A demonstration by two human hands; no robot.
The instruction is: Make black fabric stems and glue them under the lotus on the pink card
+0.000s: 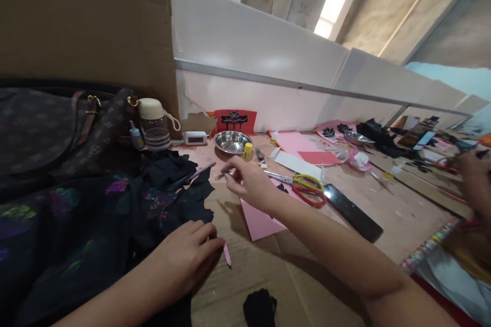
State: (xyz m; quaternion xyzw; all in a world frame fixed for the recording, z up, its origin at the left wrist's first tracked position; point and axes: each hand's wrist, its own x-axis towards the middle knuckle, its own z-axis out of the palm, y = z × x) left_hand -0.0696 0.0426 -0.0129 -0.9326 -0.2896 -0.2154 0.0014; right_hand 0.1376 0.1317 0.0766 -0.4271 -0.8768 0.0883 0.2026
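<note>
My left hand (187, 250) lies low over the cardboard (291, 281), fingers curled, with a slim pink stick (227, 254) poking out at the thumb and fingertips. My right hand (247, 184) reaches forward, its thumb and fingers pinched around something thin that is too blurred to name. Below that hand is pink paper (259, 222) with small black cut pieces (283, 188). Scissors with yellow and red handles (309, 189) lie beside the right wrist. Crumpled black fabric (195, 196) is left of both hands, with a lilac pen (201, 171) on it.
A metal bowl (232, 142) and yellow glue stick (247, 151) stand ahead. A phone (353, 212) lies right of the scissors. At left are a handbag (38, 130) and a bottle (153, 125). A black scrap (260, 307) lies in front. Another person's hand (477, 179) is far right.
</note>
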